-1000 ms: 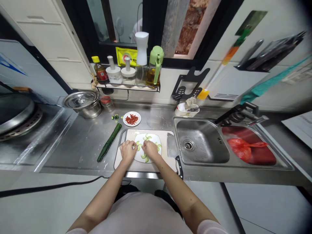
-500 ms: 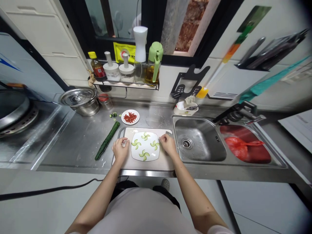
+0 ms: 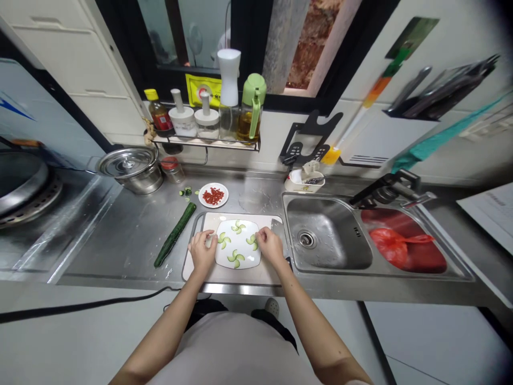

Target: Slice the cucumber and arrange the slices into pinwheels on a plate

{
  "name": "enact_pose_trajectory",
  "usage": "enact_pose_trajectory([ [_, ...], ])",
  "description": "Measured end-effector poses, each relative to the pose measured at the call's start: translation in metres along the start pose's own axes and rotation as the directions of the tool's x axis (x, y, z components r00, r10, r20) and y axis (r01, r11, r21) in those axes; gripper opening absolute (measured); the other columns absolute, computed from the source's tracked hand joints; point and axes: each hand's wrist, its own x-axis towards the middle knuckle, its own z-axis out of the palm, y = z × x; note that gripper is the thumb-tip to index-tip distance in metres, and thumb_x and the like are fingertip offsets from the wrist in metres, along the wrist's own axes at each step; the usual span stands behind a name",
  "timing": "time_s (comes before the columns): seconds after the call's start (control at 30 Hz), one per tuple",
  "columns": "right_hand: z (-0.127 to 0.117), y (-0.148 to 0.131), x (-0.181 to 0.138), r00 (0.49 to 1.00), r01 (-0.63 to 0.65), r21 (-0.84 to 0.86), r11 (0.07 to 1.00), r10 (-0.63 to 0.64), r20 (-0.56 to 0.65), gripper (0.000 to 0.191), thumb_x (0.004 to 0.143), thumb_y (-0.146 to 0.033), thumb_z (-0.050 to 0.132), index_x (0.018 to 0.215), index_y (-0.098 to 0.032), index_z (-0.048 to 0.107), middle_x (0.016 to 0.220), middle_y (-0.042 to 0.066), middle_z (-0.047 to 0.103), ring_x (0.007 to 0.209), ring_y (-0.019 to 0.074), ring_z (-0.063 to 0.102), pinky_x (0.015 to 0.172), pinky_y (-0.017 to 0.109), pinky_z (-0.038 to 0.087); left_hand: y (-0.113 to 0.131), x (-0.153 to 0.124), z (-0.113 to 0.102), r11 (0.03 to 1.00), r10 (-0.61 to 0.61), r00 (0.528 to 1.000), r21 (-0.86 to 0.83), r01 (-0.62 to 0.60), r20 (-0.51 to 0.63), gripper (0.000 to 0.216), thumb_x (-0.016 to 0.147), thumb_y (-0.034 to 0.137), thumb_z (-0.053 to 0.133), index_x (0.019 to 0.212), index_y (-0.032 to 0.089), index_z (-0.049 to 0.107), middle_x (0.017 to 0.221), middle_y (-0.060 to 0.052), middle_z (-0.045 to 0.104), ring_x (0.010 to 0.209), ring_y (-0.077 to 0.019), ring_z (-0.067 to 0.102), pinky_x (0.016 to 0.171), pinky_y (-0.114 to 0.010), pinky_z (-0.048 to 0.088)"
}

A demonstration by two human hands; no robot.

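Note:
A white square plate (image 3: 238,244) lies on a pale cutting board (image 3: 224,274) at the counter's front edge. Thin cucumber slices (image 3: 238,228) are laid on it in several small pinwheels. My left hand (image 3: 201,252) sits at the plate's left edge with its fingers curled onto the rim. On the opposite edge my right hand (image 3: 270,247) does the same, partly covering one pinwheel. A knife blade (image 3: 277,222) shows just behind my right hand.
A whole cucumber (image 3: 175,234) lies left of the board, with a small dish of red berries (image 3: 213,195) behind it. A lidded steel pot (image 3: 130,168) stands at the back left. The sink (image 3: 328,243) and a red bag (image 3: 395,243) are to the right.
A second ago both hands were over the plate's middle among the slices. They drew apart to either side, and now they have closed in on the plate's left and right edges.

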Motion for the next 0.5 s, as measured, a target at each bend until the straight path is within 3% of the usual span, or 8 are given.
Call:
enact_pose_trajectory([
  [0.13,0.002,-0.019,0.018,0.991,0.080,0.098,0.992,-0.069,-0.116,0.028,0.087,-0.040,0.045,0.095,-0.020,0.063,0.070,-0.001,0.059,0.066,0.0150,0.055,0.062,0.023,0.035,-0.008,-0.014,0.003,0.994,0.106,0.990,-0.016,-0.108,-0.091,0.027,0.087,0.034,0.056,0.108,0.020,0.066,0.103,-0.008,0.064,0.099,-0.0238,0.058,0.088,-0.038,0.037],
  [0.27,0.008,-0.046,0.047,0.969,0.171,0.114,0.979,-0.147,-0.197,0.032,0.088,-0.039,0.044,0.103,-0.019,0.064,0.074,0.001,0.061,0.073,0.0167,0.057,0.069,0.025,0.038,-0.018,-0.028,0.004,0.983,0.181,0.980,0.004,-0.182,-0.086,0.027,0.090,0.034,0.053,0.109,0.020,0.066,0.103,-0.009,0.063,0.104,-0.0251,0.057,0.090,-0.040,0.038],
  [0.37,0.013,-0.067,0.077,0.966,0.222,0.077,0.972,-0.209,-0.155,0.029,0.089,-0.035,0.045,0.104,-0.019,0.064,0.076,0.001,0.063,0.073,0.0161,0.057,0.069,0.025,0.038,-0.022,-0.032,0.004,0.981,0.193,0.978,0.001,-0.194,-0.073,0.026,0.090,0.034,0.052,0.107,0.021,0.066,0.101,-0.009,0.063,0.101,-0.0244,0.059,0.090,-0.040,0.039],
  [0.5,0.023,-0.090,0.125,0.965,0.260,-0.061,0.964,-0.261,-0.009,0.023,0.090,-0.029,0.049,0.099,-0.020,0.067,0.085,0.004,0.068,0.078,0.0156,0.058,0.070,0.024,0.038,-0.024,-0.032,0.008,0.982,0.184,0.978,-0.020,-0.187,-0.097,0.026,0.090,0.037,0.052,0.105,0.021,0.067,0.099,-0.008,0.064,0.098,-0.0237,0.060,0.088,-0.040,0.040],
])
